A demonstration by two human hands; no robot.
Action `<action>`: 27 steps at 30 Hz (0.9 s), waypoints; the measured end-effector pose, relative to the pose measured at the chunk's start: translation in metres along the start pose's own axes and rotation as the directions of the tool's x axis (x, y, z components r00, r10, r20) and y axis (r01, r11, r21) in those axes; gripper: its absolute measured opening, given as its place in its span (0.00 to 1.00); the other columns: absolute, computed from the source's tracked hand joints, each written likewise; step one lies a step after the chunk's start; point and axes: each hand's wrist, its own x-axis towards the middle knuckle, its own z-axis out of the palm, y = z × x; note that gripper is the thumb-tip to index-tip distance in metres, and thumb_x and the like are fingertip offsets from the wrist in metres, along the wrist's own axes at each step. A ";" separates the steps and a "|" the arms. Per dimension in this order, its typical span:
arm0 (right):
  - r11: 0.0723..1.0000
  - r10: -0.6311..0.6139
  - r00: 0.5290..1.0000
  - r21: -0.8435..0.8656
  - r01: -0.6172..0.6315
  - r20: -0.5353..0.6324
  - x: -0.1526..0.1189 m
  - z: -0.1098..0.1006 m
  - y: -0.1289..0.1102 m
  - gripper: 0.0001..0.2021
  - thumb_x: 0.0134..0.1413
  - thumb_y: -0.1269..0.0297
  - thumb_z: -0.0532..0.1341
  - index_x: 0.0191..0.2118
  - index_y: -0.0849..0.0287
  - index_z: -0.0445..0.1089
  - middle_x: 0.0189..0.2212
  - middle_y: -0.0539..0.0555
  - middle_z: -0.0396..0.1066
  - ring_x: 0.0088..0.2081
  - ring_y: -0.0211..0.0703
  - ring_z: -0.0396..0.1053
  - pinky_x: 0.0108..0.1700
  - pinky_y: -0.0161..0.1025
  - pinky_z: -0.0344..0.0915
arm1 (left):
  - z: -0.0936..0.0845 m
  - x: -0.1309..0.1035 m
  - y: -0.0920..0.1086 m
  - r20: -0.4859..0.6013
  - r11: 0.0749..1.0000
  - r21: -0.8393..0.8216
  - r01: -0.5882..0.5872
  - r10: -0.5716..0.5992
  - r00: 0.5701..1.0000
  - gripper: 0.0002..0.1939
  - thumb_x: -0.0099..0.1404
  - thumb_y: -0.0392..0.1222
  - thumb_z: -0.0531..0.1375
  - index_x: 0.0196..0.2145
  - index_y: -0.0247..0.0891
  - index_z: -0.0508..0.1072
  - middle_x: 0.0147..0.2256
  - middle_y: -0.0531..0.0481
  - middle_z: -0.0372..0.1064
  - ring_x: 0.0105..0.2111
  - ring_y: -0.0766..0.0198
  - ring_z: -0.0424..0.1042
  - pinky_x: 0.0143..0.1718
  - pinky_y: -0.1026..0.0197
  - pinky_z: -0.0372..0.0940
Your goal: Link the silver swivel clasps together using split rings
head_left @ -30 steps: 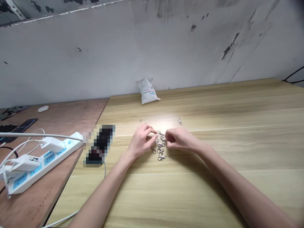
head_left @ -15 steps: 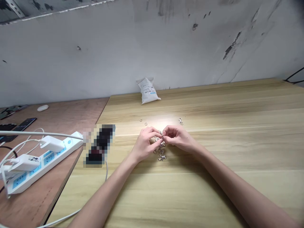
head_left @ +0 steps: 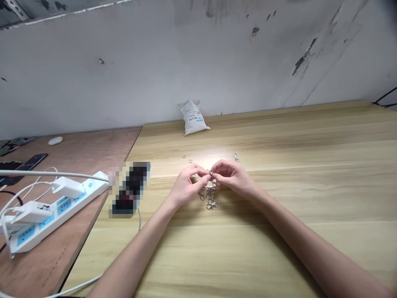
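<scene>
Between the fingertips of both hands is a small silver lobster clasp (head_left: 210,172), held just above the table. My left hand (head_left: 187,186) pinches it from the left with thumb and forefinger. From the right, my right hand (head_left: 233,178) closes thumb and fingers on its other side; whether a ring is on the clasp is too small to make out. Below the fingertips lies a pile of silver lobster clasps (head_left: 211,195), partly hidden by my left thumb. Two loose split rings (head_left: 190,161) rest beyond my left hand, and another clasp (head_left: 236,157) lies beyond my right.
A white plastic packet (head_left: 194,120) stands against the wall at the back of the wooden table (head_left: 294,174). On the left are a power strip (head_left: 65,211) with chargers, a white cable (head_left: 83,284), a phone (head_left: 32,162) and a blurred-out dark object (head_left: 132,188).
My fingers have shifted on the clasp, which now shows more plainly between them. My left hand has moved slightly left, and more of the pile shows beneath.
</scene>
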 end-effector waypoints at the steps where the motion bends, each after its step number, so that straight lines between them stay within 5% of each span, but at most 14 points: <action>1: 1.000 -0.002 1.000 -0.003 0.002 0.003 0.000 0.000 0.000 0.10 0.53 0.58 0.66 0.36 0.59 0.70 0.29 0.50 0.72 0.26 0.35 0.69 0.29 0.35 0.69 | 0.000 0.000 0.000 -0.001 1.000 0.007 -0.007 0.007 1.000 0.07 0.65 0.42 0.60 0.33 0.39 0.77 0.35 0.48 0.72 0.37 0.63 0.71 0.37 0.61 0.67; 7: 0.997 -0.029 1.000 -0.067 0.029 0.004 0.000 0.000 0.002 0.09 0.54 0.58 0.65 0.36 0.59 0.71 0.29 0.50 0.71 0.26 0.35 0.67 0.28 0.34 0.66 | -0.001 0.001 -0.001 0.003 1.000 -0.012 0.019 -0.019 1.000 0.10 0.66 0.44 0.60 0.31 0.38 0.77 0.35 0.47 0.72 0.36 0.62 0.71 0.36 0.61 0.66; 15: 0.866 -0.212 0.977 -0.462 0.193 0.010 -0.001 -0.004 0.005 0.06 0.58 0.64 0.61 0.37 0.58 0.74 0.30 0.52 0.75 0.25 0.34 0.67 0.28 0.33 0.64 | -0.002 0.002 -0.004 0.046 0.981 -0.154 0.119 -0.113 0.993 0.13 0.64 0.49 0.61 0.32 0.35 0.77 0.35 0.45 0.72 0.34 0.62 0.70 0.36 0.61 0.66; 22: 0.527 -0.492 0.867 -0.763 0.373 0.084 -0.002 0.000 0.003 0.08 0.60 0.70 0.58 0.34 0.59 0.74 0.28 0.51 0.74 0.25 0.34 0.66 0.28 0.32 0.59 | 0.001 0.001 -0.006 0.035 0.973 -0.150 0.174 -0.170 0.985 0.12 0.62 0.48 0.64 0.33 0.34 0.76 0.32 0.47 0.71 0.30 0.66 0.68 0.32 0.63 0.63; 27: 0.379 -0.533 0.831 -0.833 0.404 0.161 -0.004 0.003 0.001 0.09 0.62 0.72 0.56 0.33 0.60 0.73 0.28 0.51 0.74 0.26 0.34 0.65 0.29 0.32 0.56 | 0.003 0.002 -0.009 0.054 0.968 -0.172 0.183 -0.176 0.983 0.12 0.61 0.48 0.64 0.34 0.34 0.76 0.31 0.48 0.71 0.29 0.67 0.67 0.31 0.63 0.63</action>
